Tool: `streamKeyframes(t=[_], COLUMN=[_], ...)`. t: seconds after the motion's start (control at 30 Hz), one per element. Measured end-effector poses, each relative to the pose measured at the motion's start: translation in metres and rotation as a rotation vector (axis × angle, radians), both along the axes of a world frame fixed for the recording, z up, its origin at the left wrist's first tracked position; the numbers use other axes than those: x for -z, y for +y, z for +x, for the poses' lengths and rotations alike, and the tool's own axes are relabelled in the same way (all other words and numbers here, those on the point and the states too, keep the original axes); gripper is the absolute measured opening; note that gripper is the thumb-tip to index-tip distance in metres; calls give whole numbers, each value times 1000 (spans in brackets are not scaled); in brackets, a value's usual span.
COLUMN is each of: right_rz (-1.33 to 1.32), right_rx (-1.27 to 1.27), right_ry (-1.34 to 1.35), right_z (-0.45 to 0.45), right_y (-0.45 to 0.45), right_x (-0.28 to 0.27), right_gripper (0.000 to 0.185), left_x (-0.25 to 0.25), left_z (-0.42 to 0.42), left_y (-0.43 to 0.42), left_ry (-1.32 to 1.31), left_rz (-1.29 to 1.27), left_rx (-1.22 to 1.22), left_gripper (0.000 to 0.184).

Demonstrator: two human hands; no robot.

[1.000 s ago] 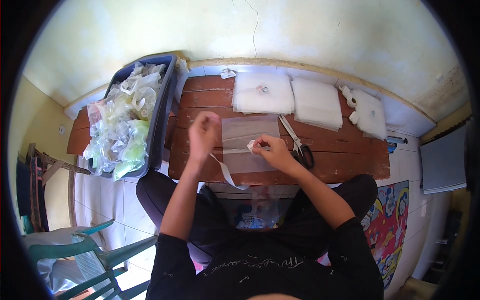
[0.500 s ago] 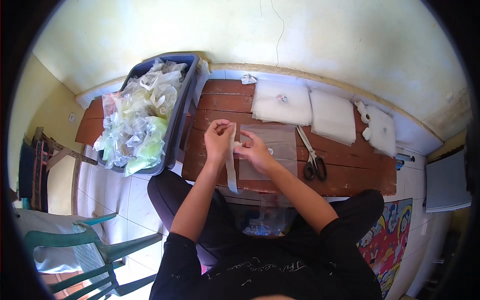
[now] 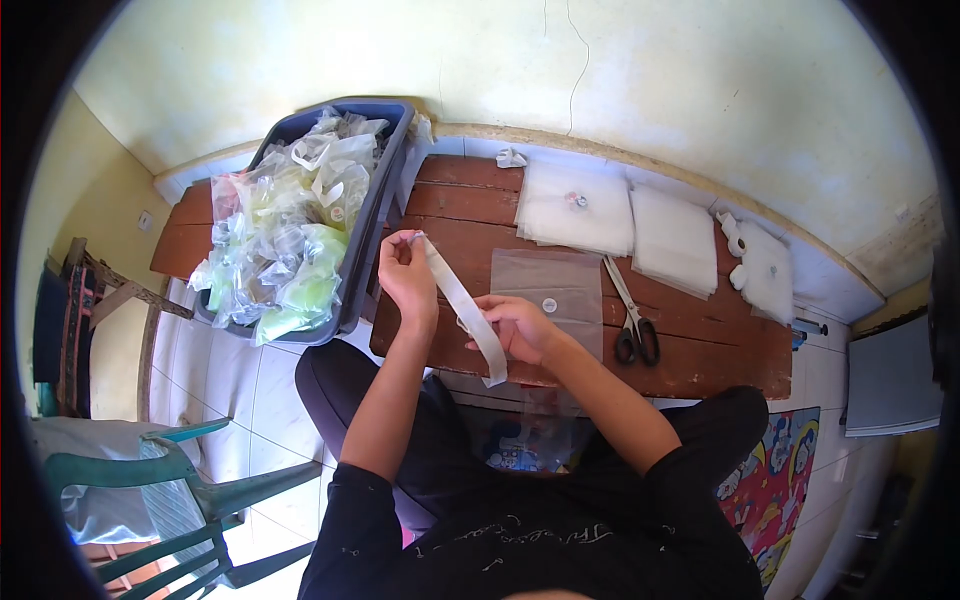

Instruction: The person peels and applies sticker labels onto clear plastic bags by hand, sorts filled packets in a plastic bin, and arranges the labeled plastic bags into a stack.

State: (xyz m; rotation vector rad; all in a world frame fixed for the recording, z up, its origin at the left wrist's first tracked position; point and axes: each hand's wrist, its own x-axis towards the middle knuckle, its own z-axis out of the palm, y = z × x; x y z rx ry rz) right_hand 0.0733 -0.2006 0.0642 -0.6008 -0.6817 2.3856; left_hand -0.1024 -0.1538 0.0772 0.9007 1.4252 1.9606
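Observation:
A long white strip [image 3: 457,295], flat like ribbon or tape, runs slantwise between my two hands. My left hand [image 3: 407,282] pinches its upper end beside the bin. Lower down, my right hand [image 3: 518,327] has its fingers bent behind the strip and gripping it; the strip partly hides those fingertips. The strip's lower end hangs over the front edge of the wooden table [image 3: 450,205]. Flat on the table, just beyond my right hand, lies a clear plastic bag [image 3: 548,272] with a small round sticker [image 3: 549,305]. Black-handled scissors [image 3: 634,330] rest to its right, blades partly apart.
To the left, a dark blue bin [image 3: 362,235] is heaped with plastic bags [image 3: 285,245]. Along the wall lie stacks of clear sheets or bags [image 3: 575,210], [image 3: 676,240] and white rolls [image 3: 735,240]. A green chair [image 3: 180,490] stands at lower left.
My left hand has moved left with the strip's upper end, and my right hand has moved lower. The strip has gone from nearly upright to slanted. The view has shifted slightly.

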Motion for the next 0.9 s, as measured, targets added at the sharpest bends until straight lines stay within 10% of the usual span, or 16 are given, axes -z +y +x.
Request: streamKeyframes(t=[0.9], right_rz=[653], right_rx=[762], right_ry=[-658], right_z=[-79], right_y=[139], right_x=[17], right_gripper=[36], left_x=[33], left_z=[-9], left_y=[9], left_ry=[350], left_rz=[-202], left_rx=[66], left_gripper=[37])
